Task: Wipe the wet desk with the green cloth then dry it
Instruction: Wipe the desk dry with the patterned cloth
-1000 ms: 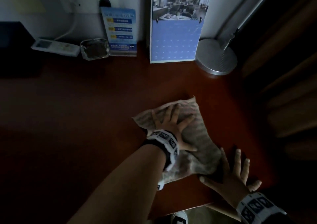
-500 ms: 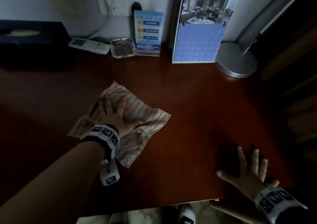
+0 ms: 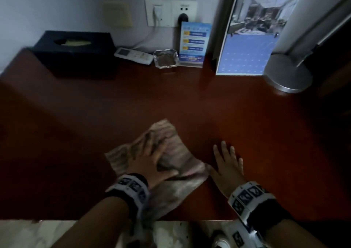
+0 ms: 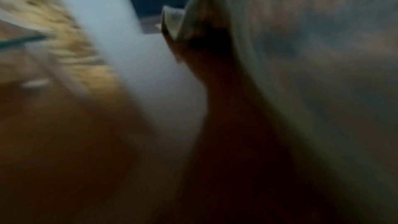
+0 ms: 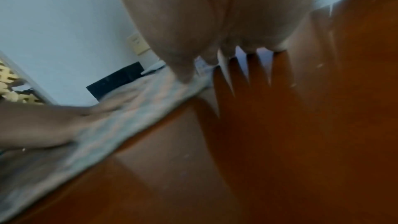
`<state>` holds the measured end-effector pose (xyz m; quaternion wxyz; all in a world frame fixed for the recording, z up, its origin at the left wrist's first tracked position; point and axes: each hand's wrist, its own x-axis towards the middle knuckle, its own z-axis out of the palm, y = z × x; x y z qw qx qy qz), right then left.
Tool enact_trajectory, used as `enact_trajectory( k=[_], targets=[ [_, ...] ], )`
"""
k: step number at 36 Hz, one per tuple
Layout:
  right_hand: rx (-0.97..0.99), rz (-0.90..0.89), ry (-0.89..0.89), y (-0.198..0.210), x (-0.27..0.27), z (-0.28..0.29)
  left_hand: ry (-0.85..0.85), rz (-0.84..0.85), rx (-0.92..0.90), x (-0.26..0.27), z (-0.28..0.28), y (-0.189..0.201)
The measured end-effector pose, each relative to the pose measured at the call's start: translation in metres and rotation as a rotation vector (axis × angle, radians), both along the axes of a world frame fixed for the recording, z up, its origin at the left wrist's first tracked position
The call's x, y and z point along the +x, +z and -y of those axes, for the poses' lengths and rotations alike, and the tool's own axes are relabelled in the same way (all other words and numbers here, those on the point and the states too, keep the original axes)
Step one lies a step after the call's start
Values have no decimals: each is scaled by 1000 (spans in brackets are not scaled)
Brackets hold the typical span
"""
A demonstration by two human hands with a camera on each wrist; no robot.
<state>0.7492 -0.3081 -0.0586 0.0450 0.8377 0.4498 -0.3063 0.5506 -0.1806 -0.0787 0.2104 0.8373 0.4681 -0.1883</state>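
Note:
A pale striped cloth (image 3: 176,148) lies crumpled on the dark red-brown desk (image 3: 237,118), near its front edge. My left hand (image 3: 152,158) presses flat on the cloth with fingers spread. One corner of the cloth hangs over the desk's front edge. My right hand (image 3: 227,162) lies flat on bare wood just right of the cloth, fingers straight, thumb at the cloth's edge. In the right wrist view the cloth (image 5: 120,125) runs along the wood under my left hand (image 5: 64,122). The left wrist view is blurred, showing only cloth (image 4: 323,57) close up.
Along the back wall stand a black tissue box (image 3: 76,51), a white remote (image 3: 133,55), a glass ashtray (image 3: 166,58), a blue card stand (image 3: 194,44), a calendar (image 3: 250,44) and a metal lamp base (image 3: 288,74). The desk's front edge (image 3: 190,220) runs just before my wrists.
My left hand has slid the cloth from the desk's left-centre back toward the front, close to my right hand. The right hand stays flat on the wood.

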Motion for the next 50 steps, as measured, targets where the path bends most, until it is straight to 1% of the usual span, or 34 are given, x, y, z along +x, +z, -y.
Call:
enact_trajectory(
  k=[3, 5, 7, 10, 13, 15, 20, 23, 25, 30, 32, 34, 36, 38, 42, 44, 47, 50],
  targets=[
    [-64, 21, 10, -8, -2, 0, 186, -69, 43, -56, -40, 1],
    [-104, -3, 19, -10, -1, 1, 311, -110, 26, -89, -62, 3],
    [-137, -3, 33, -10, -3, 1, 414, -108, -4, -111, -75, 8],
    [-164, 37, 43, -9, -7, 0, 516, -67, -46, -117, -86, 13],
    [-165, 40, 41, -6, -9, 0, 579, -64, -32, -103, -97, 14],
    [-177, 44, 44, -4, -10, -1, 588, -63, -2, -90, -105, 14],
    [-197, 43, 39, -1, -12, -3, 512, -32, 55, -54, -122, 13],
    [-209, 29, 40, 3, -13, -5, 389, -57, 36, -24, -123, 12],
    [-236, 22, 50, 7, -14, -7, 319, -46, 7, -2, -119, 12],
    [-283, 4, 59, 9, -12, -8, 159, -12, -41, 43, -95, 11],
    [-290, -8, 56, 10, -13, -8, 72, -22, -41, 53, -89, 8],
    [-294, -19, 60, 10, -13, -8, 1, -15, -36, 50, -92, 3],
    [-291, -33, 62, 10, -12, -8, -51, -9, -30, 37, -105, 0],
    [-291, -48, 62, 11, -13, -8, -17, -1, -22, 12, -126, -4],
    [-316, -30, 69, 14, -15, -10, 210, -52, 119, -65, -181, -13],
    [-333, -21, 68, 15, -16, -11, 306, -102, 149, -110, -206, -15],
    [-356, -19, 66, 16, -17, -12, 452, -96, 122, -164, -225, -7],
    [-365, -16, 63, 17, -19, -13, 587, -50, 76, -185, -227, 0]
  ],
)
